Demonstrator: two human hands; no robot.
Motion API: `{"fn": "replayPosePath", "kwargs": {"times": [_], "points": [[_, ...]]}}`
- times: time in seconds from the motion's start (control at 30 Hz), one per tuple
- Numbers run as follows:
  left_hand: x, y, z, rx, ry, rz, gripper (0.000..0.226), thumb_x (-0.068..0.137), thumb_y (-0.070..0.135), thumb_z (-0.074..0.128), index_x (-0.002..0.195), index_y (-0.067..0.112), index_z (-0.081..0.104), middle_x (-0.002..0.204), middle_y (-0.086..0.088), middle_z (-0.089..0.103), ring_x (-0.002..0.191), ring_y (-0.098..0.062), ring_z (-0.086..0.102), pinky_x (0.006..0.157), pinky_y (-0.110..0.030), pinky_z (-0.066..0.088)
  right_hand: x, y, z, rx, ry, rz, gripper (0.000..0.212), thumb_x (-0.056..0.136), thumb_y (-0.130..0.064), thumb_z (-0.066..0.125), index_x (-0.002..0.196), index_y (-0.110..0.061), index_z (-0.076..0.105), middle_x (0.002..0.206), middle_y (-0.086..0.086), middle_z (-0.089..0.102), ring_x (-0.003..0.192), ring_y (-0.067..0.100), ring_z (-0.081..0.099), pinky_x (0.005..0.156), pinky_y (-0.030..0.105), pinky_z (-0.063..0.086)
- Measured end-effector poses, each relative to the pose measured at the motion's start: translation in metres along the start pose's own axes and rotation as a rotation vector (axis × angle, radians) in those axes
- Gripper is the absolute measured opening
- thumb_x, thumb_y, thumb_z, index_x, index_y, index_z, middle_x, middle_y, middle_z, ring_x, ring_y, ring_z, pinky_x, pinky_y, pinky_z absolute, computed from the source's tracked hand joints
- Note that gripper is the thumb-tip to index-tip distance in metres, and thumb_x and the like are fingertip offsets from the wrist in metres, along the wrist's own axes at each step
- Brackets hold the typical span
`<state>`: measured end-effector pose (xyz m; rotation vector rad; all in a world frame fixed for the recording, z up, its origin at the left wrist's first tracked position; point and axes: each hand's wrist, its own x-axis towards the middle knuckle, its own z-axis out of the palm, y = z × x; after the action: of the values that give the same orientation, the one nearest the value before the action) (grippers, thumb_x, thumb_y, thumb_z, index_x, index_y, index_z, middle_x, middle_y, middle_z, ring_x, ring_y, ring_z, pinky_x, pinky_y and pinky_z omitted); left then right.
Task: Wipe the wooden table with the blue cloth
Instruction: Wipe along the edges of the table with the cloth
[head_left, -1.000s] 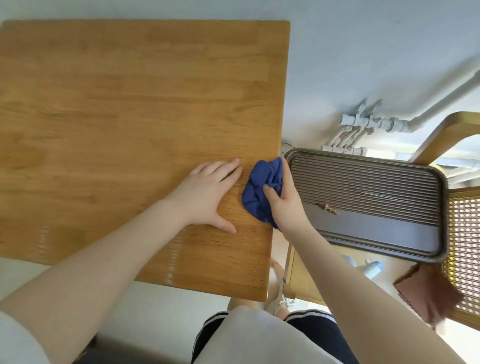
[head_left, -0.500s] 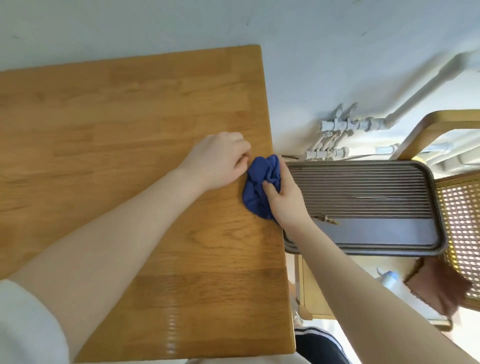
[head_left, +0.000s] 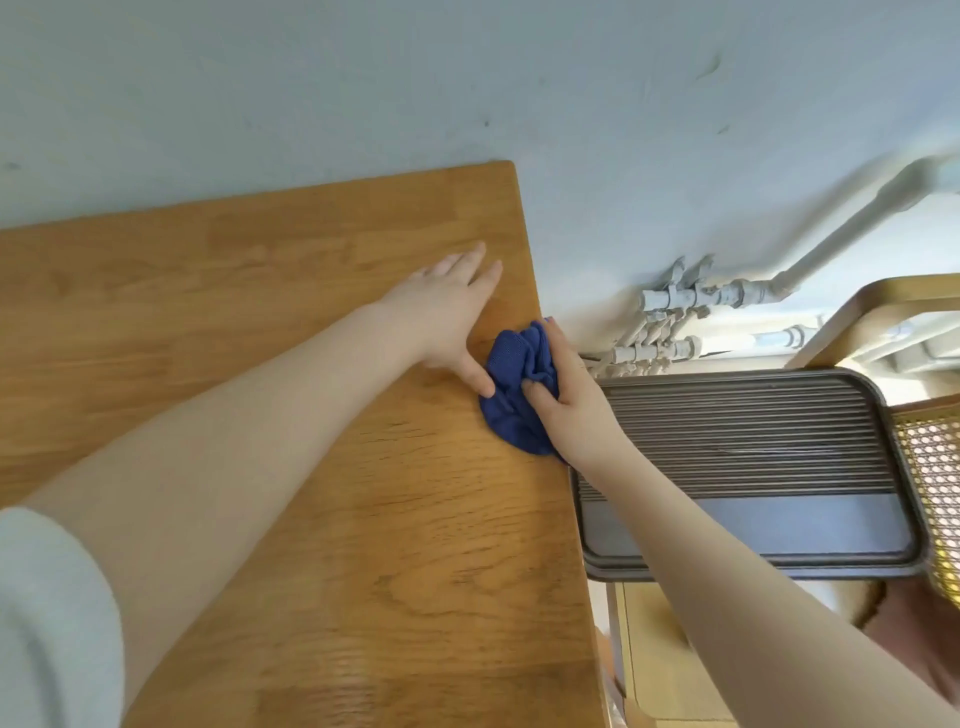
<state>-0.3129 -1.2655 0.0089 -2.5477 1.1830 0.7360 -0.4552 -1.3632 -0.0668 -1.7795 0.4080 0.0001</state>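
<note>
The blue cloth (head_left: 511, 395) is bunched up at the right edge of the wooden table (head_left: 311, 519). My right hand (head_left: 569, 405) grips the cloth from its right side, thumb and fingers pressed into the folds. My left hand (head_left: 449, 312) lies flat on the tabletop just left of the cloth, fingers spread toward the far right corner, its thumb touching the cloth. Part of the cloth is hidden under my right hand.
A dark ribbed tray (head_left: 753, 467) lies beside the table's right edge, partly under my right forearm. A wooden chair with a cane seat (head_left: 930, 457) stands at the far right. White pipes (head_left: 727, 301) run along the pale wall behind.
My left hand has gone from curled to flat and slid toward the far right corner. The cloth and my right hand stay at the right edge. The view has tilted up toward the wall.
</note>
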Motion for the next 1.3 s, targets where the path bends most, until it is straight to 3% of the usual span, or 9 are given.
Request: {"fn": "replayPosePath", "kwargs": {"times": [0.13, 0.33, 0.6, 0.7, 0.83, 0.93, 1.0, 1.07, 1.3], "points": [[0.016, -0.017, 0.006, 0.071, -0.053, -0.05, 0.149, 0.046, 0.072, 0.073, 0.147, 0.008, -0.015, 0.154, -0.014, -0.022, 0.144, -0.026, -0.012, 0.118, -0.035, 0.001, 0.05, -0.02, -0.004, 0.125, 0.047, 0.009, 0.04, 0.093, 0.001, 0.038, 0.131, -0.007, 0.039, 0.123, 0.009, 0.056, 0.108, 0.009, 0.052, 0.09, 0.024, 0.043], [0.019, -0.027, 0.016, -0.028, -0.003, 0.003, 0.151, 0.042, 0.073, 0.073, 0.147, 0.009, -0.013, 0.155, -0.01, -0.022, 0.145, -0.022, -0.011, 0.117, -0.033, 0.002, 0.079, -0.019, -0.006, 0.151, 0.036, 0.058, 0.045, 0.094, -0.004, 0.041, 0.138, -0.016, 0.035, 0.121, -0.009, 0.052, 0.115, 0.005, 0.047, 0.088, 0.007, 0.038], [0.024, -0.037, 0.021, -0.091, 0.031, 0.047, 0.15, 0.043, 0.074, 0.072, 0.146, 0.011, -0.017, 0.154, -0.006, -0.026, 0.143, -0.018, -0.017, 0.115, -0.03, -0.003, 0.164, -0.045, -0.007, -0.074, 0.179, 0.061, 0.022, 0.097, -0.017, 0.039, 0.112, -0.004, 0.05, 0.094, 0.011, 0.059, 0.087, 0.022, 0.056, 0.084, 0.034, 0.045], [0.024, -0.036, 0.023, -0.095, 0.026, 0.048, 0.15, 0.044, 0.073, 0.072, 0.146, 0.012, -0.018, 0.153, -0.005, -0.028, 0.143, -0.018, -0.019, 0.113, -0.03, -0.004, 0.199, -0.051, -0.01, -0.046, 0.16, 0.085, 0.022, 0.099, -0.025, 0.037, 0.112, -0.014, 0.05, 0.087, -0.002, 0.058, 0.092, 0.02, 0.057, 0.092, 0.038, 0.047], [0.026, -0.034, 0.02, -0.1, 0.031, 0.036, 0.152, 0.043, 0.071, 0.075, 0.147, 0.011, -0.018, 0.153, -0.006, -0.028, 0.143, -0.019, -0.018, 0.114, -0.031, -0.002, 0.174, -0.051, -0.014, 0.037, 0.072, 0.103, 0.025, 0.101, -0.022, 0.033, 0.119, -0.014, 0.048, 0.099, 0.01, 0.06, 0.091, 0.017, 0.059, 0.078, 0.019, 0.05], [0.024, -0.034, 0.022, -0.117, 0.027, 0.035, 0.153, 0.041, 0.071, 0.075, 0.147, 0.011, -0.018, 0.153, -0.006, -0.027, 0.143, -0.019, -0.018, 0.114, -0.03, -0.003, 0.137, -0.036, -0.023, -0.062, 0.028, 0.001, 0.033, 0.096, -0.003, 0.035, 0.127, -0.01, 0.044, 0.108, 0.009, 0.059, 0.085, -0.005, 0.057, 0.071, 0.001, 0.041], [0.026, -0.035, 0.022, -0.113, 0.033, 0.039, 0.153, 0.041, 0.071, 0.074, 0.146, 0.011, -0.019, 0.153, -0.006, -0.028, 0.143, -0.019, -0.019, 0.114, -0.03, -0.003, 0.141, -0.035, -0.025, -0.093, 0.042, -0.023, 0.038, 0.094, -0.002, 0.036, 0.132, -0.007, 0.04, 0.114, 0.009, 0.058, 0.095, 0.0, 0.057, 0.08, 0.01, 0.043], [0.028, -0.037, 0.022, -0.101, 0.035, 0.045, 0.152, 0.042, 0.072, 0.073, 0.146, 0.012, -0.019, 0.153, -0.005, -0.029, 0.142, -0.018, -0.02, 0.114, -0.03, -0.003, 0.161, -0.042, -0.02, -0.078, 0.058, -0.012, 0.028, 0.096, -0.008, 0.037, 0.122, -0.001, 0.045, 0.096, 0.015, 0.055, 0.079, 0.014, 0.056, 0.064, 0.021, 0.045], [0.022, -0.032, 0.022, -0.064, 0.014, 0.006, 0.149, 0.044, 0.072, 0.072, 0.146, 0.013, -0.018, 0.153, -0.004, -0.028, 0.143, -0.017, -0.018, 0.115, -0.031, -0.002, 0.153, -0.035, -0.016, -0.005, 0.035, -0.038, 0.026, 0.094, -0.006, 0.037, 0.118, -0.002, 0.045, 0.089, 0.009, 0.055, 0.08, 0.008, 0.055, 0.067, 0.013, 0.043]]}}
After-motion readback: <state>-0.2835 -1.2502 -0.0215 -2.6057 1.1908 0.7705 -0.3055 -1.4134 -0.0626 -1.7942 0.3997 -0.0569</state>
